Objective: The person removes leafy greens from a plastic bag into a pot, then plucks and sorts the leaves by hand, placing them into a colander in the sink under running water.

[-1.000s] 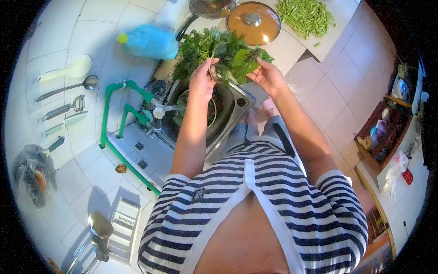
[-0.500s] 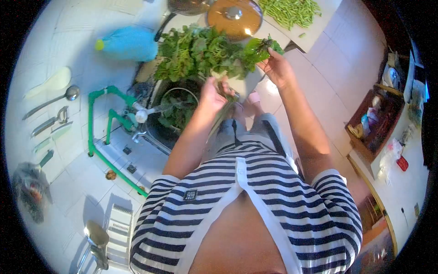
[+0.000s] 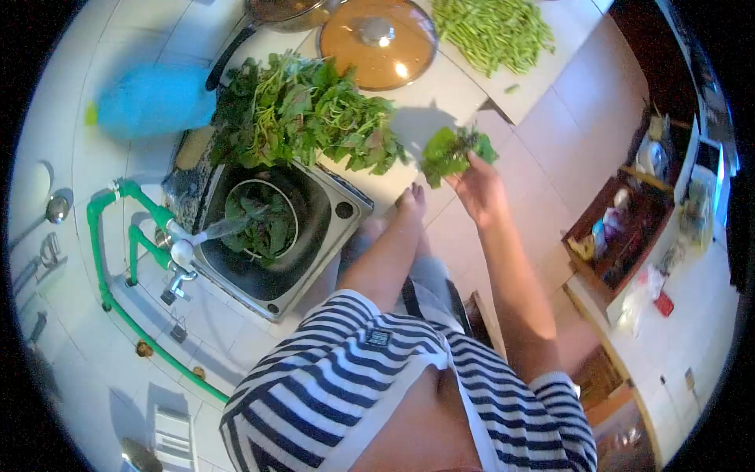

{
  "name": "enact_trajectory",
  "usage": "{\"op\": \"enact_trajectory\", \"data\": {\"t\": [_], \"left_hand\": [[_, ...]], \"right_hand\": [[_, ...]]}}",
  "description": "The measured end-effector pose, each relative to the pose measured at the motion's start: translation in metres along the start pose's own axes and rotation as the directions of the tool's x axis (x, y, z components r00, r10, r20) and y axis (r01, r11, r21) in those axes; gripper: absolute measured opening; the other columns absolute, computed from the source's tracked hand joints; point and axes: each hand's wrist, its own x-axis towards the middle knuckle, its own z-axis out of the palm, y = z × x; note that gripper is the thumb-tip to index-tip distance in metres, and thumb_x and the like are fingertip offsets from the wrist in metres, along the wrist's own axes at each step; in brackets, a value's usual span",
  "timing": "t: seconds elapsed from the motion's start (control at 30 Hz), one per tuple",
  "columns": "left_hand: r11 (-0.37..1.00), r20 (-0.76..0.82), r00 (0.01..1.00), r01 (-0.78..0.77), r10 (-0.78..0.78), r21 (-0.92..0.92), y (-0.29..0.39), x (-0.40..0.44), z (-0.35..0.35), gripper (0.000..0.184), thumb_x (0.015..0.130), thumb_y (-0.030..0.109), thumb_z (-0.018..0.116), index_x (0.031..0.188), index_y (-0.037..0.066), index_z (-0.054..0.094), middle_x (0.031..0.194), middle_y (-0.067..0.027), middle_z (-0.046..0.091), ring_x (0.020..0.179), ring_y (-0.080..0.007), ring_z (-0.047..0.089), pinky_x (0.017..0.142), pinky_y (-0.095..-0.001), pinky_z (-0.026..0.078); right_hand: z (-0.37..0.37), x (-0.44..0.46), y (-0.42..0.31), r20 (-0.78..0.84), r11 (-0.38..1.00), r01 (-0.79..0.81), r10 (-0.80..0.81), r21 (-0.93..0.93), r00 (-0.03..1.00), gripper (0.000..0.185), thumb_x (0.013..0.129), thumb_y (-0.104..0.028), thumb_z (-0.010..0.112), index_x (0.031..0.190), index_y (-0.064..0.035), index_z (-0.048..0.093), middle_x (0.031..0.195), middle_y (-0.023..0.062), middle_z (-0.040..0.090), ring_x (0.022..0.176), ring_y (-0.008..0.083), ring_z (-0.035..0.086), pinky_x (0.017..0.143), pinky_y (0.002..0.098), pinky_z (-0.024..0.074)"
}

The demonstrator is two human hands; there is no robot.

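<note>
My right hand (image 3: 477,191) is closed around a small bunch of leafy greens (image 3: 452,152), held up to the right of the counter. My left hand (image 3: 410,198) is low beside the counter edge, between the sink and my right hand; its fingers are small and foreshortened, so their grip is unclear. A large pile of leafy greens (image 3: 303,114) lies on the counter behind the sink (image 3: 322,228). Inside the sink, more dark leaves (image 3: 271,228) sit in a round container (image 3: 297,216) below the tap (image 3: 182,253).
A glass-lidded pan (image 3: 377,59) and another dark-handled pan (image 3: 287,9) stand at the back. Chopped green pieces (image 3: 494,35) lie on the counter at back right. A blue bag (image 3: 157,101) is by the wall. Green piping (image 3: 98,236) runs along the tiles.
My left hand has come away from the pile and moved down and right. My right hand still holds its greens, now lower. The view has shifted, showing more of the sink.
</note>
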Motion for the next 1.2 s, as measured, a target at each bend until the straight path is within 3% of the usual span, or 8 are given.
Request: {"op": "enact_trajectory", "data": {"t": [0.1, 0.3, 0.4, 0.43, 0.5, 0.63, 0.73, 1.2], "left_hand": [[0.998, 0.438, 0.897, 0.043, -0.061, 0.051, -0.008, 0.020, -0.020, 0.029, 0.090, 0.027, 0.041, 0.111, 0.009, 0.050, 0.100, -0.0054, 0.057, 0.092, -0.0173, 0.055, 0.078, -0.0373, 0.049], [0.747, 0.432, 0.805, 0.021, -0.407, 0.665, 0.089, -0.099, -0.021, 0.021, 0.088, 0.020, 0.045, 0.103, 0.007, 0.052, 0.104, -0.0050, 0.056, 0.094, -0.0173, 0.057, 0.071, -0.0351, 0.048], [0.388, 0.609, 0.700, -0.714, 0.373, 0.583, 0.149, -0.151, 0.002, 0.027, 0.084, 0.021, 0.056, 0.102, 0.001, 0.055, 0.092, -0.0112, 0.061, 0.085, -0.0191, 0.060, 0.072, -0.0308, 0.047], [0.392, 0.598, 0.700, -0.714, 0.391, 0.580, 0.162, -0.176, 0.016, 0.027, 0.084, 0.021, 0.056, 0.102, 0.001, 0.055, 0.092, -0.0112, 0.061, 0.085, -0.0191, 0.060, 0.072, -0.0308, 0.047], [-0.030, 0.812, 0.281, -0.939, 0.511, 0.343, 0.186, -0.207, 0.045, 0.025, 0.085, 0.017, 0.056, 0.106, 0.004, 0.057, 0.086, -0.0075, 0.063, 0.080, -0.0162, 0.059, 0.071, -0.0275, 0.046], [0.086, 0.725, 0.446, -0.875, 0.525, 0.476, 0.215, -0.208, 0.049, 0.027, 0.084, 0.019, 0.059, 0.107, 0.004, 0.059, 0.092, -0.0069, 0.063, 0.082, -0.0139, 0.058, 0.074, -0.0259, 0.045], [0.716, 0.497, 0.745, -0.630, 0.445, 0.302, 0.239, -0.172, 0.031, 0.032, 0.083, 0.021, 0.061, 0.105, -0.001, 0.057, 0.097, -0.0065, 0.061, 0.090, -0.0138, 0.055, 0.081, -0.0267, 0.041], [0.942, 0.720, 0.669, -0.329, 0.186, 0.063, 0.316, -0.255, 0.014, 0.029, 0.084, 0.009, 0.049, 0.112, 0.003, 0.052, 0.102, -0.0064, 0.060, 0.093, -0.0176, 0.058, 0.079, -0.0287, 0.046]], "right_hand": [[-0.010, -0.003, 0.018, 0.001, 0.996, 0.020, -0.020, -0.085, 1.000, 0.024, 0.087, -0.008, 0.047, 0.109, 0.0019, 0.047, 0.107, 0.0141, 0.056, 0.096, 0.0243, 0.056, 0.083, 0.0399, 0.0490], [-0.009, 0.001, 0.044, -0.030, 0.956, -0.016, 0.007, -0.292, 1.000, 0.030, 0.087, -0.016, 0.049, 0.113, -0.0006, 0.045, 0.110, 0.0113, 0.054, 0.098, 0.0232, 0.054, 0.081, 0.0388, 0.0460], [0.021, 0.002, 0.054, -0.020, 0.939, 0.020, -0.029, -0.344, 0.999, 0.033, 0.087, -0.022, 0.052, 0.110, 0.0003, 0.047, 0.106, 0.0118, 0.055, 0.093, 0.0218, 0.055, 0.079, 0.0360, 0.0460], [0.029, 0.000, 0.062, -0.006, 0.924, 0.038, -0.043, -0.380, 0.999, 0.037, 0.087, -0.026, 0.052, 0.111, 0.0006, 0.047, 0.107, 0.0128, 0.054, 0.095, 0.0219, 0.054, 0.080, 0.0358, 0.0455], [0.049, 0.001, 0.083, 0.028, 0.820, 0.020, -0.005, -0.573, 1.000, 0.039, 0.089, -0.027, 0.047, 0.118, -0.0010, 0.043, 0.115, 0.0098, 0.051, 0.105, 0.0222, 0.049, 0.085, 0.0379, 0.0432], [0.098, -0.011, 0.110, 0.110, 0.814, 0.051, 0.016, -0.578, 0.994, 0.032, 0.090, -0.019, 0.047, 0.116, -0.0020, 0.044, 0.112, 0.0100, 0.053, 0.101, 0.0228, 0.051, 0.084, 0.0393, 0.0443], [0.111, -0.008, 0.108, 0.111, 0.918, -0.131, 0.185, -0.375, 0.977, 0.029, 0.091, -0.014, 0.044, 0.117, -0.0025, 0.041, 0.113, 0.0132, 0.052, 0.102, 0.0269, 0.051, 0.087, 0.0453, 0.0430], [0.123, 0.027, 0.079, 0.314, 0.947, -0.068, 0.171, -0.314, 0.934, 0.035, 0.090, -0.005, 0.031, 0.125, -0.0019, 0.033, 0.123, 0.0158, 0.046, 0.106, 0.0286, 0.051, 0.087, 0.0403, 0.0444]]}}
